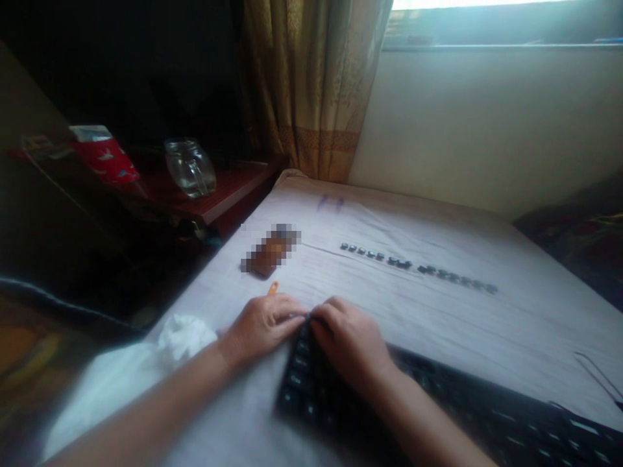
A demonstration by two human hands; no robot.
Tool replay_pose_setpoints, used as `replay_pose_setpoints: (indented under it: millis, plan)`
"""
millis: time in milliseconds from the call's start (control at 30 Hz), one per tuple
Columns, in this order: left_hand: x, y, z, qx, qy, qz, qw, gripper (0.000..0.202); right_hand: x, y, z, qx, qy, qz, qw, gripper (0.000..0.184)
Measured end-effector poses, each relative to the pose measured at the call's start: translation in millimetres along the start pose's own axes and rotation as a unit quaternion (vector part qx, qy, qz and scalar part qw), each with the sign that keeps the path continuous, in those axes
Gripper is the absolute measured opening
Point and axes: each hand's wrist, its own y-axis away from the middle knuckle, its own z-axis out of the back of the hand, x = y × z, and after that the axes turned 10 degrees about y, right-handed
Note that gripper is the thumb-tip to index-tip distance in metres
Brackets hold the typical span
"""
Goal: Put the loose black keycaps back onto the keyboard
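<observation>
Black keyboard (440,408) on pale sheet (438,324) by curtain (311,84); left hand (263,324), right hand (351,345) curled at its corner, grip unclear.

Dim, soft daylight spills from the window (501,19); left of it the room sinks into near-black shadow. Below it, the keyboard (487,415) smears toward the frame's edge, perhaps from lens distortion.

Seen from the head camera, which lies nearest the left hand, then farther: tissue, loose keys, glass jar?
1. Tissue, beside the left hand.
2. Loose keys, ahead to the right.
3. Glass jar, far left, on the side table.
</observation>
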Motion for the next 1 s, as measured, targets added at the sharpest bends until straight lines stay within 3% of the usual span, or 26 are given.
replay_pose_setpoints:
  millis: [233, 533, 1000]
  plan:
    - [6.6, 1.3, 12.4, -0.018, -0.021, 0.027, 0.999, 0.024, -0.7, -2.3, 6.1, 0.034, 0.011, 0.000, 0.999, 0.017]
    - [-3.4, 3.7, 11.8, 0.044, -0.052, -0.034, 0.997, 0.033, 6.0, -8.6, 19.5, 0.094, 0.080, 0.013, 0.992, 0.016]
    - [-7.7, 11.6, 5.9, 0.047, -0.135, -0.090, 0.986, 0.033, 9.6, -6.9, 13.0, 0.050, 0.096, 0.007, 0.994, 0.017]
